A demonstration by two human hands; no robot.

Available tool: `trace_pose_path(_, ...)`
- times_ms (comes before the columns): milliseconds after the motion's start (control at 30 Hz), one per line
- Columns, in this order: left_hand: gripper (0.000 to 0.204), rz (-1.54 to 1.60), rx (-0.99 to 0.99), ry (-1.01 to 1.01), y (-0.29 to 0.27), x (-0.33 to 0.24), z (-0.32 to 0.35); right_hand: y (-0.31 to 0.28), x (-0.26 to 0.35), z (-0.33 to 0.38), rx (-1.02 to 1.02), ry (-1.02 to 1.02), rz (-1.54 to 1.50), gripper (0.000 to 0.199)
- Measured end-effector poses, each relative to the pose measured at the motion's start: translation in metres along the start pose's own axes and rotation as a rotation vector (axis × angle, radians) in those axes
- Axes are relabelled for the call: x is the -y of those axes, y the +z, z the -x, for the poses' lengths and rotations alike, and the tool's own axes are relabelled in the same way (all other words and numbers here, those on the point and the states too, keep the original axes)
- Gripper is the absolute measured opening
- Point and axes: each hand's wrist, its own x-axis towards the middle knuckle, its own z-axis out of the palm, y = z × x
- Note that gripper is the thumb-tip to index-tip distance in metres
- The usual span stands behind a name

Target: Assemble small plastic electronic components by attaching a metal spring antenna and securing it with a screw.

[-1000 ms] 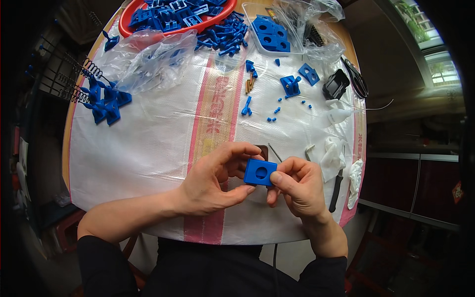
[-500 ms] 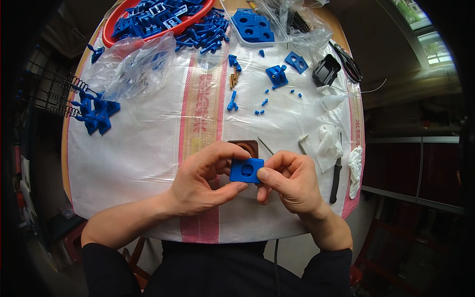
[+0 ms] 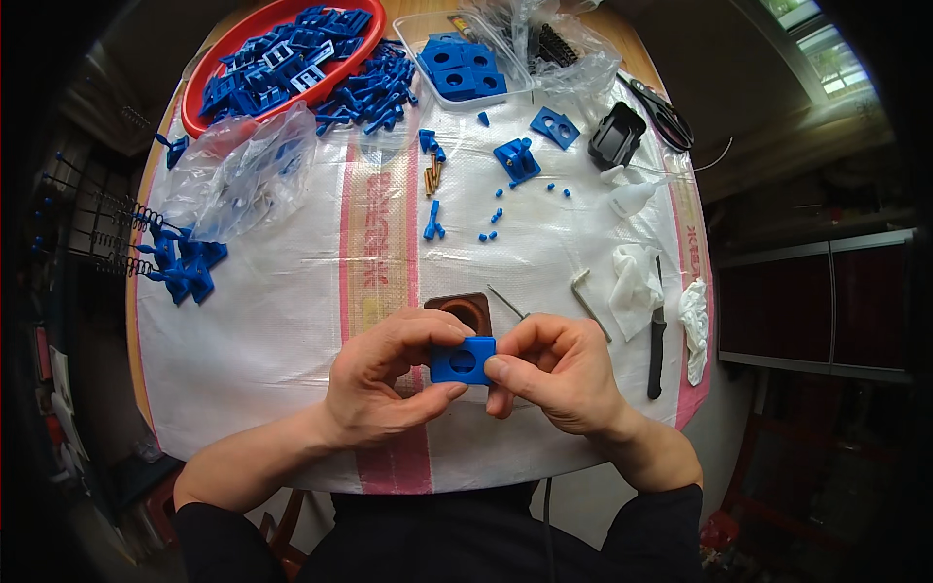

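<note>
Both hands pinch blue block point(image 3: 463, 360): left hand point(image 3: 389, 384) fingers clamped on its left side, right hand point(image 3: 554, 374) fingertips on right; brown block point(image 3: 461, 311) just beyond.

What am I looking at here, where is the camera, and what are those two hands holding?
No machine here: these are one person's two bare hands. The camera is worn on the person's head and looks down, so the forearms enter from the bottom and straight edges bend near the rim.

The left hand and right hand together hold a small blue plastic block with a round hole, each in a fingertip grip, just above a round table covered with a white woven sheet.

On the sheet lie a brown square piece with a round recess, directly behind the block, a metal hex key, a black-handled knife, crumpled white cloths and scattered little blue parts. At the far edge sits a red round tray heaped with blue plastic pieces.
</note>
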Motion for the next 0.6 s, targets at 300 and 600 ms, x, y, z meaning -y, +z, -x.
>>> trace_pose_path(300, 0.049, -0.018, -0.015, -0.021, -0.001, 0.0, 0.002, -0.005, -0.008, -0.003, -0.001, -0.125, -0.041, 0.019)
trace_pose_path(600, 0.05, -0.05, 0.027, -0.025, -0.003, 0.0, 0.002, -0.006, -0.01, -0.005, 0.032, -0.226, 0.027, 0.018)
